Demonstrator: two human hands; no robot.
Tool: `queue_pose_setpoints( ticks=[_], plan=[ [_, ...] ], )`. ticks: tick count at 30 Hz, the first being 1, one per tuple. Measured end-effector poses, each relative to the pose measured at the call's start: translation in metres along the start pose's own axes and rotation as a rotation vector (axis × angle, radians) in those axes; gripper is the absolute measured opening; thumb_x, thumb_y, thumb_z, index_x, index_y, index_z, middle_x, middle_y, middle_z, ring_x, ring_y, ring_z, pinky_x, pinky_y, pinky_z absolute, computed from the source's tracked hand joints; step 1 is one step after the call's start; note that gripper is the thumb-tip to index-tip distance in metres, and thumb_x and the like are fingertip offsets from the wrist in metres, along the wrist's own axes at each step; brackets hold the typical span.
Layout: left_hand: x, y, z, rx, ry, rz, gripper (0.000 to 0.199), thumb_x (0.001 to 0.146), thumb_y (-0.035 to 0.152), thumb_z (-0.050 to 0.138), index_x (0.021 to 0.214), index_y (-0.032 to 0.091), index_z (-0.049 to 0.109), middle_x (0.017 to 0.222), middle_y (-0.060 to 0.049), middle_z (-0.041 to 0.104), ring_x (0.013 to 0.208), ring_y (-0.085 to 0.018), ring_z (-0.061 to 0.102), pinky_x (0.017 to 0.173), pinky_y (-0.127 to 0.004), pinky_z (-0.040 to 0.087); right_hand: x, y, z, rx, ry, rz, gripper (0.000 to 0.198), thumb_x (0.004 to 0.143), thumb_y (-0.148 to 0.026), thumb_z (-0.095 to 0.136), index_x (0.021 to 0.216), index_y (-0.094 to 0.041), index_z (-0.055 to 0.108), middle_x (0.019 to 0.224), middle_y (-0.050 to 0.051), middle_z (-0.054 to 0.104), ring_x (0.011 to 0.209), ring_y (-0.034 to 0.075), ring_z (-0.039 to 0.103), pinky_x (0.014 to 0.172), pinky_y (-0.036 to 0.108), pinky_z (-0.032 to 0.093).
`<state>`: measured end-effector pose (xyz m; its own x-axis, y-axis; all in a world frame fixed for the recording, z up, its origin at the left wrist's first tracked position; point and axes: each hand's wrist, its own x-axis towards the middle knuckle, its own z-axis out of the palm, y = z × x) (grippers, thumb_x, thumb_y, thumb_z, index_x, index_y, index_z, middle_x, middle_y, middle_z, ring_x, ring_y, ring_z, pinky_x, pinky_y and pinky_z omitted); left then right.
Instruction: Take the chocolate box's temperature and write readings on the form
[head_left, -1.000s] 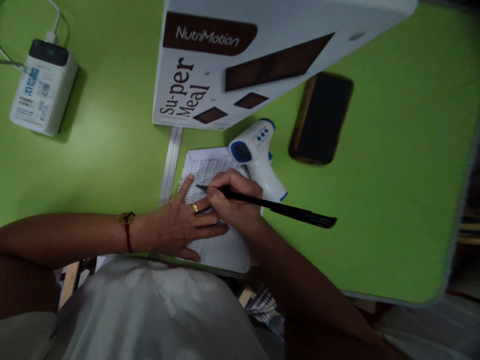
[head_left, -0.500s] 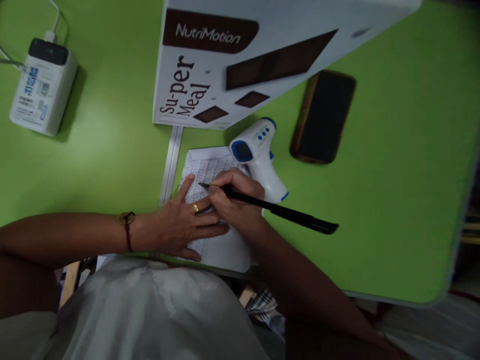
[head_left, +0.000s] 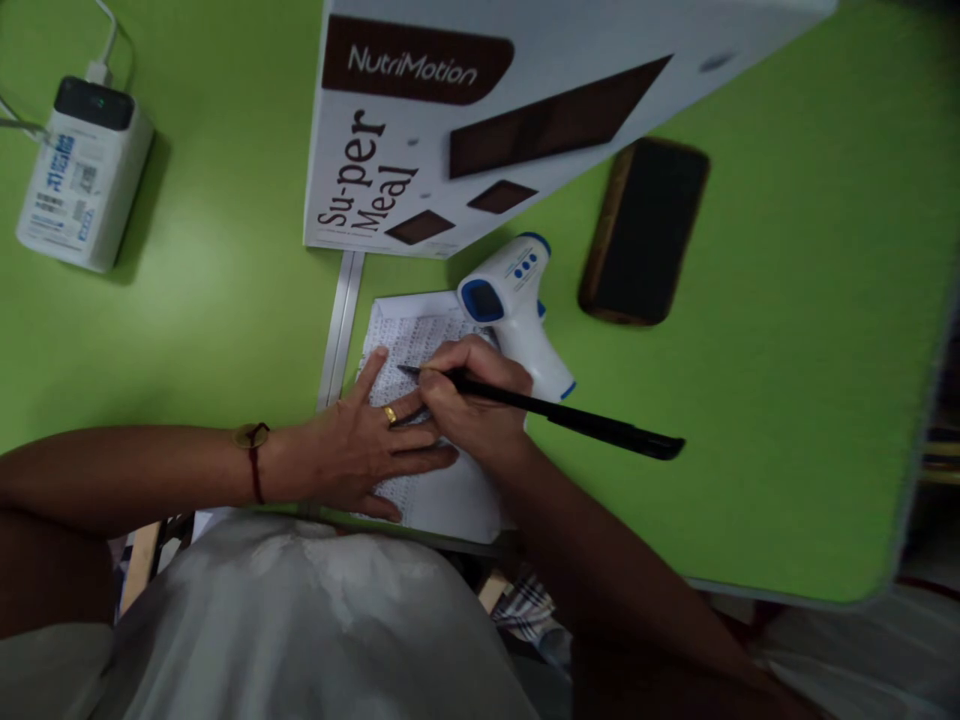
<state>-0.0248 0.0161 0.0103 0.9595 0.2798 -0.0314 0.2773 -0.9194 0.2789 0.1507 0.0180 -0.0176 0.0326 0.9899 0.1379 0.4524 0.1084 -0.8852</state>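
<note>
My right hand (head_left: 472, 405) grips a long black pen (head_left: 570, 418), its tip resting on a white sheet of printed paper (head_left: 442, 495) near the table's front edge. My left hand (head_left: 367, 445) lies flat on the same sheet with fingers spread, a gold ring on one finger, touching the right hand. A red cord circles the left wrist. A white and blue infrared thermometer (head_left: 517, 315) lies just beyond the right hand, partly on the paper.
On the green table (head_left: 787, 380), a white "NutriMotion Su-per Meal" box (head_left: 480, 110) stands behind the paper. A dark phone (head_left: 643, 232) lies to its right. A white power bank (head_left: 79, 160) with cables sits far left. A metal strip (head_left: 341, 325) runs beside the paper.
The pen's tip has crept slightly right along the sheet and its back end has shifted a little. The left hand stays put.
</note>
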Motion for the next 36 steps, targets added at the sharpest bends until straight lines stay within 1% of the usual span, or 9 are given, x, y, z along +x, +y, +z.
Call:
queue_pose_setpoints(
  ticks=[5,10,13,18,24,28,32,36],
  plan=[
    [-0.0003,0.0004,0.002,0.007,0.028,0.003,0.073,0.085,0.068,0.065,0.145,0.03,0.051,0.149,-0.005,0.053,0.146,-0.038,0.036,0.119,-0.074,0.026,0.0006,0.0005,-0.0011,0.018,-0.01,-0.024,0.013,0.073,-0.015,0.057,0.065,-0.024,0.051,0.052,-0.008,0.05,0.048,0.01,0.047,0.048,0.025,0.039],
    [-0.0002,0.0002,0.0015,0.006,-0.002,0.002,0.073,0.086,0.068,0.063,0.147,0.03,0.048,0.153,-0.005,0.049,0.147,-0.037,0.035,0.119,-0.074,0.024,0.001,-0.002,-0.0024,-0.006,-0.023,-0.02,0.012,0.072,-0.018,0.056,0.063,-0.024,0.05,0.052,-0.008,0.051,0.048,0.01,0.047,0.048,0.025,0.039],
    [-0.0003,0.0004,0.0012,0.008,0.004,-0.001,0.074,0.085,0.068,0.064,0.147,0.031,0.048,0.153,-0.005,0.049,0.148,-0.037,0.033,0.119,-0.074,0.026,0.0,-0.0033,-0.0023,0.036,-0.013,-0.016,0.013,0.074,-0.019,0.057,0.064,-0.024,0.051,0.054,-0.007,0.052,0.049,0.011,0.047,0.048,0.026,0.04],
    [-0.0003,0.0007,0.0016,0.009,0.025,-0.006,0.07,0.085,0.068,0.063,0.145,0.033,0.052,0.152,-0.004,0.051,0.147,-0.037,0.035,0.119,-0.073,0.027,0.0014,-0.0032,-0.0014,0.074,-0.053,-0.053,0.012,0.075,-0.018,0.058,0.065,-0.024,0.054,0.054,-0.006,0.054,0.049,0.011,0.049,0.049,0.026,0.041],
    [0.0003,0.0009,0.0019,0.01,0.018,-0.008,0.07,0.084,0.068,0.065,0.144,0.035,0.052,0.154,-0.002,0.049,0.147,-0.038,0.036,0.119,-0.073,0.027,0.004,-0.0028,-0.0006,0.025,-0.085,-0.04,0.011,0.074,-0.023,0.057,0.062,-0.023,0.056,0.053,-0.006,0.057,0.049,0.011,0.05,0.049,0.025,0.041],
    [-0.0002,0.001,0.001,0.01,0.026,-0.007,0.072,0.084,0.068,0.066,0.145,0.032,0.051,0.153,-0.003,0.05,0.145,-0.038,0.038,0.118,-0.074,0.028,0.0042,-0.0028,-0.0008,0.018,-0.091,-0.058,0.012,0.073,-0.021,0.057,0.061,-0.023,0.055,0.052,-0.007,0.056,0.047,0.01,0.049,0.048,0.024,0.04],
    [-0.0006,0.0007,0.0,0.011,0.035,-0.001,0.071,0.083,0.068,0.066,0.144,0.033,0.053,0.152,-0.005,0.051,0.145,-0.038,0.039,0.117,-0.074,0.03,0.0038,-0.002,-0.0019,-0.001,-0.096,-0.057,0.011,0.072,-0.022,0.057,0.062,-0.023,0.055,0.052,-0.007,0.056,0.047,0.01,0.049,0.047,0.023,0.04],
    [-0.0002,0.0006,0.0011,0.013,0.032,-0.001,0.071,0.084,0.068,0.065,0.144,0.033,0.052,0.152,-0.005,0.051,0.145,-0.038,0.039,0.118,-0.075,0.028,0.0037,-0.0034,-0.0027,-0.001,-0.115,-0.046,0.011,0.072,-0.023,0.057,0.061,-0.023,0.056,0.052,-0.007,0.057,0.047,0.01,0.05,0.047,0.023,0.04]
  ],
)
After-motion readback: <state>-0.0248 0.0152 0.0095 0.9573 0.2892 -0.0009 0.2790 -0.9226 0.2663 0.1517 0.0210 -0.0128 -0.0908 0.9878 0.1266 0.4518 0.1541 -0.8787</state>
